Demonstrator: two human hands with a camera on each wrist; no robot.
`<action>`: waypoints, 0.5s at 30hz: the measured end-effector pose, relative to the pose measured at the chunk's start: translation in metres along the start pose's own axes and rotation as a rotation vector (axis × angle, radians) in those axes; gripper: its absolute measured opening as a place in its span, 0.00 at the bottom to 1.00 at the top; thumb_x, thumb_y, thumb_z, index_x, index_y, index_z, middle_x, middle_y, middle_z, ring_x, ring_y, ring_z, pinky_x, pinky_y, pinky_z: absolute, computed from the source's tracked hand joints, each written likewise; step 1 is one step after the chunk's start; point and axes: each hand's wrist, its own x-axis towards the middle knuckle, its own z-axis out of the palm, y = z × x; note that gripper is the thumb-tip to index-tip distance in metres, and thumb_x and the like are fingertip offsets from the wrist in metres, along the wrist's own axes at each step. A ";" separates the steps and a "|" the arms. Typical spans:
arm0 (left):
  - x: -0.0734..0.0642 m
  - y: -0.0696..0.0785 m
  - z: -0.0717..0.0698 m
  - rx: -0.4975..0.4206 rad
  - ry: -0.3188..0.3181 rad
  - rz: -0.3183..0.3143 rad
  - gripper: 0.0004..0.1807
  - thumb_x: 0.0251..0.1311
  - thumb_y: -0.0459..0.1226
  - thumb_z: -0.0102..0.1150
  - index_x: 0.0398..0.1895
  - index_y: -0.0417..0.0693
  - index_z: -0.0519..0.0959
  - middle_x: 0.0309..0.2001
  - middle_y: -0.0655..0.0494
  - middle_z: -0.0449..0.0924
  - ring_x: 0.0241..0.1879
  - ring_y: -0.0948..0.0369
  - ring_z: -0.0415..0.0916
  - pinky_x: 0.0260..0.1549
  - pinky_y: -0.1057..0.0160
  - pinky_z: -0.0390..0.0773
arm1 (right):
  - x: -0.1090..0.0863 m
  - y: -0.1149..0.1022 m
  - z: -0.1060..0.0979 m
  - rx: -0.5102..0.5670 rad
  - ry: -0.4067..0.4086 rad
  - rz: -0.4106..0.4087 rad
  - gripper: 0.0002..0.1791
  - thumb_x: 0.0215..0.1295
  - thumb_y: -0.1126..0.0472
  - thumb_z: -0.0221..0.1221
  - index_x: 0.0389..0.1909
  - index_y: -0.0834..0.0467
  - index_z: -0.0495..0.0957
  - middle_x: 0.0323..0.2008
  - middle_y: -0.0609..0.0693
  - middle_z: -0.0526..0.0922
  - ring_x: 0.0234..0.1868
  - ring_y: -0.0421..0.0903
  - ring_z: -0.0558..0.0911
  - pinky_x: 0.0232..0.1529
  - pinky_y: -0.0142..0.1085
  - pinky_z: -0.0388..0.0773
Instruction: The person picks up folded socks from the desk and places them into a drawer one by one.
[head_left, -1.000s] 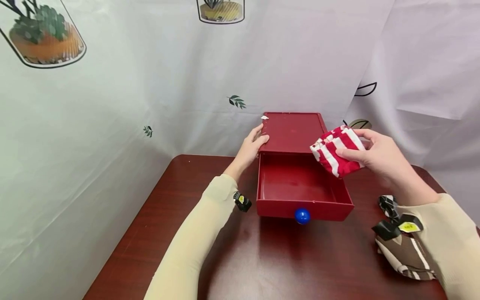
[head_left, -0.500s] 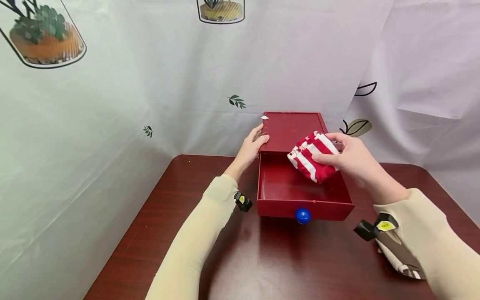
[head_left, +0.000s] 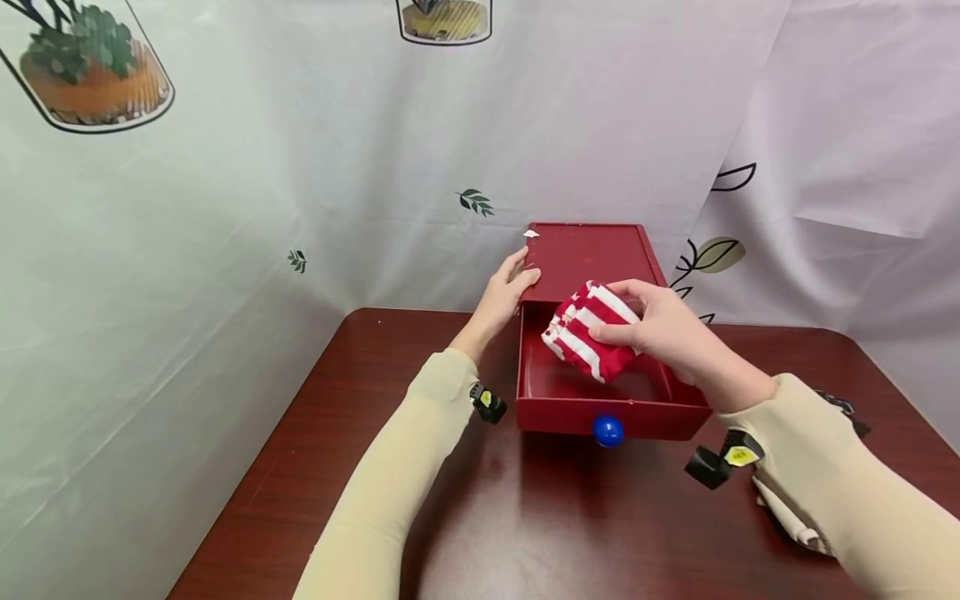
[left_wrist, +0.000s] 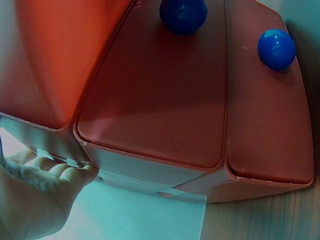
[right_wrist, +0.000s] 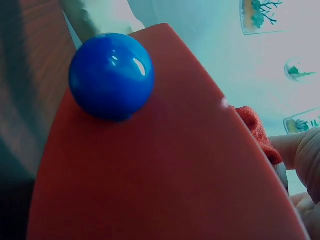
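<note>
Striped cloth [head_left: 585,337], red and white, was pinched between thumb and fingers of your right hand [head_left: 666,327], over the pulled-out drawer [head_left: 562,417]. Nearest you, the reddish-brown desk [head_left: 562,517] caught a pale sheen. Your cream sleeves [head_left: 367,492] reached in from the lower edge, a black wrist device [head_left: 489,402] at each wrist. By your right sleeve lay a pale folded cloth [head_left: 787,517], partly covered; a dark item [head_left: 843,406] showed beyond, too hidden to name. Next, the drawer's red front with its round blue knob [head_left: 608,431]. Whether the striped cloth touched the drawer floor, could not tell. Left wrist view: two lower drawers [left_wrist: 155,90], pushed in, also blue-knobbed. Your left hand [head_left: 495,300] rested against the left side of the red cabinet [head_left: 588,250], fingers extended, not clenched. White mark [head_left: 531,234] at the cabinet top's far-left corner. Farthest: pale backdrop [head_left: 360,108], creased, printed with leaf sprigs [head_left: 476,202] and potted plants [head_left: 97,83].
</note>
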 end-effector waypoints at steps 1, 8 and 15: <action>0.000 0.000 0.001 0.003 0.001 -0.002 0.32 0.66 0.37 0.48 0.72 0.45 0.53 0.69 0.47 0.56 0.65 0.56 0.59 0.58 0.61 0.63 | 0.000 0.000 0.001 -0.004 -0.008 -0.002 0.39 0.54 0.53 0.66 0.64 0.60 0.60 0.51 0.62 0.73 0.43 0.52 0.78 0.37 0.37 0.79; 0.014 -0.016 0.001 -0.024 0.002 0.005 0.32 0.66 0.39 0.50 0.72 0.50 0.54 0.69 0.50 0.57 0.64 0.58 0.60 0.58 0.60 0.64 | 0.002 0.003 0.008 -0.018 -0.052 -0.008 0.37 0.55 0.54 0.65 0.63 0.59 0.61 0.51 0.62 0.73 0.45 0.53 0.77 0.39 0.40 0.79; 0.019 -0.028 0.001 -0.028 0.054 0.017 0.31 0.65 0.41 0.51 0.71 0.55 0.57 0.67 0.54 0.60 0.61 0.60 0.64 0.55 0.59 0.68 | 0.008 0.005 0.015 -0.027 -0.099 -0.021 0.34 0.55 0.56 0.65 0.61 0.60 0.64 0.47 0.61 0.75 0.39 0.51 0.80 0.35 0.39 0.80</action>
